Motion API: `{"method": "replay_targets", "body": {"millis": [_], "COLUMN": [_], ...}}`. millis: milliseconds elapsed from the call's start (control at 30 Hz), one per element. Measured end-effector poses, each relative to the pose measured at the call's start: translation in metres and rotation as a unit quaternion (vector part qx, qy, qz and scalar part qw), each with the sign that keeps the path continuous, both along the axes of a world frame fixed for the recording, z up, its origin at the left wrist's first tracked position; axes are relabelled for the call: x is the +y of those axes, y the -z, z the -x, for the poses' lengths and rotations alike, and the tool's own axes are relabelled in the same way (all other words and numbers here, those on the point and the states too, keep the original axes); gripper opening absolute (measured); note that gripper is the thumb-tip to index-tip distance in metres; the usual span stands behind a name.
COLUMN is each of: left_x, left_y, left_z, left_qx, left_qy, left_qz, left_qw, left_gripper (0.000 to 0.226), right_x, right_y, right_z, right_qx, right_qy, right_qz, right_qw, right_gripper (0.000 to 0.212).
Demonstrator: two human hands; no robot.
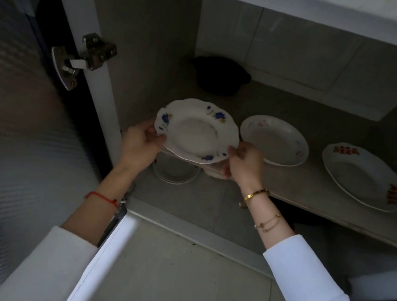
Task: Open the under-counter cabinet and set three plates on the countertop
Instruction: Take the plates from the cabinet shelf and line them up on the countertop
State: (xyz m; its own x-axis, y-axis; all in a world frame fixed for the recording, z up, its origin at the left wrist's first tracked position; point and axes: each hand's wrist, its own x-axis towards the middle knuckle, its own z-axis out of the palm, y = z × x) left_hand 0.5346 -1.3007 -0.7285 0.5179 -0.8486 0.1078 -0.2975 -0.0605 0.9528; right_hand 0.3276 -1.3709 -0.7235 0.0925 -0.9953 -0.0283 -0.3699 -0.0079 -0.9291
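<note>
White sleeves [319,297] are being seen nearest the camera, reaching forward into the open cabinet. The blue plate [196,130] is being held between both hands, just above the shelf [295,187] at its left end, tilted slightly toward the person. Its left rim is being pinched by the left hand [140,143], thumb on top and fingers curled beneath; its near right rim is being pinched likewise by the right hand [244,164]. The plate is lying directly between the two hands, forward of the fingers, neither hand clearly nearer. Whether it is being lifted clear of what lies under it cannot be told; a pale rim is showing just beneath it.

Two more plates are being left on the shelf: a pink plate [275,141] just beside, and a red plate [364,177] farther right. A dark pot [220,76] is sitting behind. The door [7,127] is being kept open at the left. The countertop lies above, so the plate will likely need drawing back and upward.
</note>
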Motion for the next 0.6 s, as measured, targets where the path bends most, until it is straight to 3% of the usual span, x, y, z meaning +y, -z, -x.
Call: {"method": "replay_targets", "body": {"millis": [167, 400, 600], "left_x": [0.04, 0.089, 0.124], "left_y": [-0.003, -0.004, -0.002], "left_z": [0.015, 0.038, 0.053], "left_qx": [0.002, 0.024, 0.04], "left_qy": [0.01, 0.01, 0.008], "left_qz": [0.031, 0.031, 0.022], "left_qw": [0.999, 0.999, 0.999], "left_gripper": [0.039, 0.033, 0.039], "right_x": [0.04, 0.098, 0.136], "right_y": [-0.003, -0.014, -0.018], "right_z": [0.018, 0.044, 0.063], "right_qx": [-0.029, -0.056, -0.043], "right_qy": [-0.004, 0.009, 0.019], "right_qz": [-0.017, -0.019, 0.0], "right_qw": [0.999, 0.998, 0.999], "right_gripper": [0.009, 0.007, 0.013]}}
